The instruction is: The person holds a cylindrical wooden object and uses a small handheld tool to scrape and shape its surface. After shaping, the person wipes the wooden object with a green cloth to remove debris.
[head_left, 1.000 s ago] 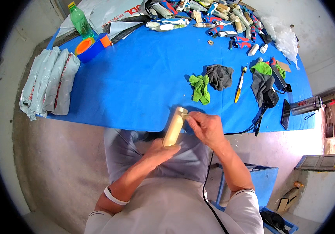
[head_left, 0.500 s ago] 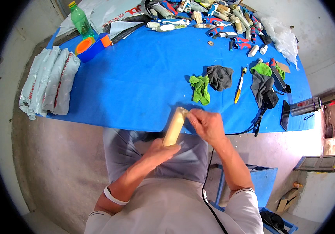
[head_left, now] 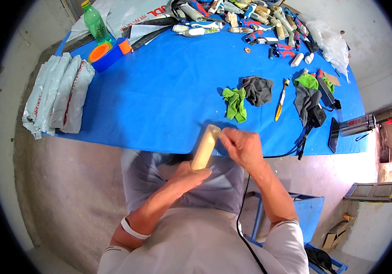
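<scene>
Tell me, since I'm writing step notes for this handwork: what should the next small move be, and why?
Perhaps ease the right hand slightly aside to show the upper end of the pale yellow cylinder: the left hand grips its lower end, while the right is at the top, where anything small pinched there cannot be made out.

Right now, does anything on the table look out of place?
Maybe the toothbrush, a bathroom item lying beside a crumpled gray rag. The heap of parts toward the far edge looks jumbled too.
</scene>
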`<state>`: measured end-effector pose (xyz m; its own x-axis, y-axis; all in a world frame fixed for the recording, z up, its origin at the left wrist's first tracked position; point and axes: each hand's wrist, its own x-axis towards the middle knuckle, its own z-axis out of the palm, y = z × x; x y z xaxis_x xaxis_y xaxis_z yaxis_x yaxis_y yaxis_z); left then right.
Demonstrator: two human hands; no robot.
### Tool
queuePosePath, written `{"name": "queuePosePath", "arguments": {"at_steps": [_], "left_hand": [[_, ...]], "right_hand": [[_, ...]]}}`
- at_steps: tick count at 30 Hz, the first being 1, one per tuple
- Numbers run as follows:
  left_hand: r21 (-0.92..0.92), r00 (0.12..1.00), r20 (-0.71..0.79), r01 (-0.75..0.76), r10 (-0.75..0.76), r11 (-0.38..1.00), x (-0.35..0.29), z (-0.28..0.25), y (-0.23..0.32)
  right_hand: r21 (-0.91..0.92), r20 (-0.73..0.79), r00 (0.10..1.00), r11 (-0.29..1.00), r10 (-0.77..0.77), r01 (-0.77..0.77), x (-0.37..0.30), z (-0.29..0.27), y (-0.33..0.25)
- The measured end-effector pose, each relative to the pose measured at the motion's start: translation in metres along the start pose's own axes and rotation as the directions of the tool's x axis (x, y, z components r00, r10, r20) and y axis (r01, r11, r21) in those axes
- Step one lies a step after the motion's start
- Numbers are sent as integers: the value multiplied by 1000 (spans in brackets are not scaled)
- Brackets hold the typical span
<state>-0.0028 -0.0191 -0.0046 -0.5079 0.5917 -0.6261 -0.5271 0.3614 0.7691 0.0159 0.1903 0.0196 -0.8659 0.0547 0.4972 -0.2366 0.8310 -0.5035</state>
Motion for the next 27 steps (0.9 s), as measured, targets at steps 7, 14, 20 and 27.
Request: {"name": "queuePosePath", "arguments": {"at_steps": [7, 14, 20, 27], "left_hand": [[-29, 1000, 12, 10, -10, 1000, 2, -3, -2], [-51, 1000, 26, 16, -15, 999, 3, -3, -7], [-48, 1000, 12, 6, -6, 999, 2, -3, -3], [-28, 999, 11, 54, -54, 998, -1, -3, -4]], "right_hand": [[-84, 48, 996, 994, 78, -74, -2, -1, 3], [-90, 19, 998, 994, 68, -66, -5, -5, 2], [-116, -3, 997, 991, 71, -71, -5, 0, 8], [-63, 16, 999, 997, 34, -33, -6, 4, 7]]}}
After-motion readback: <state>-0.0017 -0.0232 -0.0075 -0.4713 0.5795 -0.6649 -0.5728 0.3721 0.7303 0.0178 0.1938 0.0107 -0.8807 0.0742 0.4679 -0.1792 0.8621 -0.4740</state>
